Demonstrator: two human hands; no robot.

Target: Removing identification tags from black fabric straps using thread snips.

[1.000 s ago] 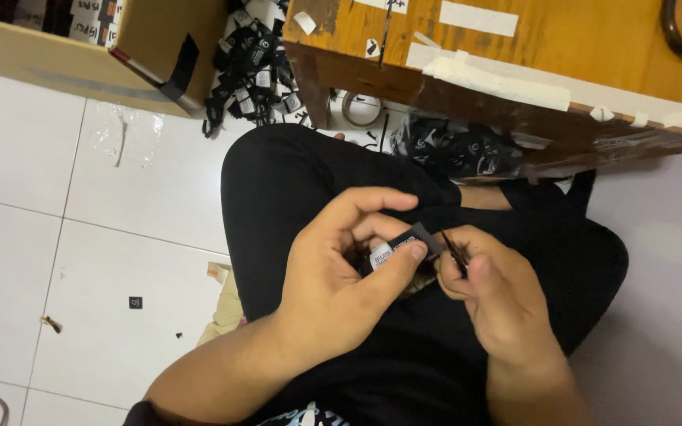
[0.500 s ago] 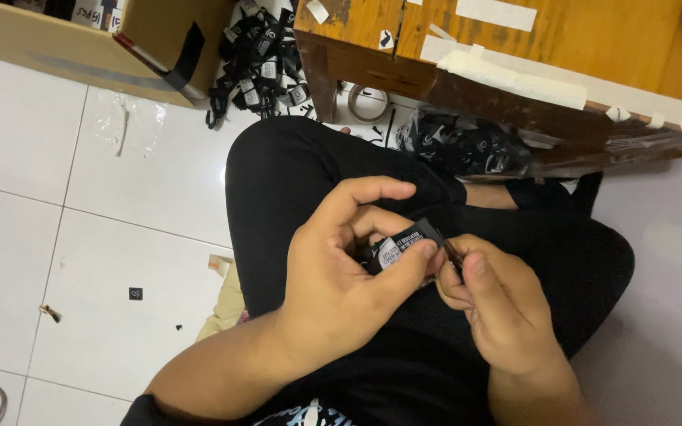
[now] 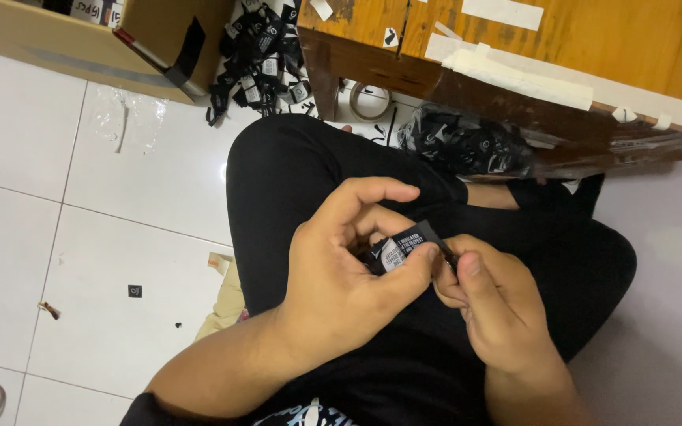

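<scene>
Dim, warm indoor light – soft glare on white floor tiles (image 3: 104,189) nr the knee. Black trousers (image 3: 294,181) lose detail; pic fairly sharp, edges slightly soft.

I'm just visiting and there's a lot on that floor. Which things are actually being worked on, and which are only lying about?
In use:
- small black tag, pinched between the left hand and the right hand

Lying about:
- pile of black tags on the floor
- bag of black pieces under the wooden table
- roll of tape
- cardboard box
</scene>
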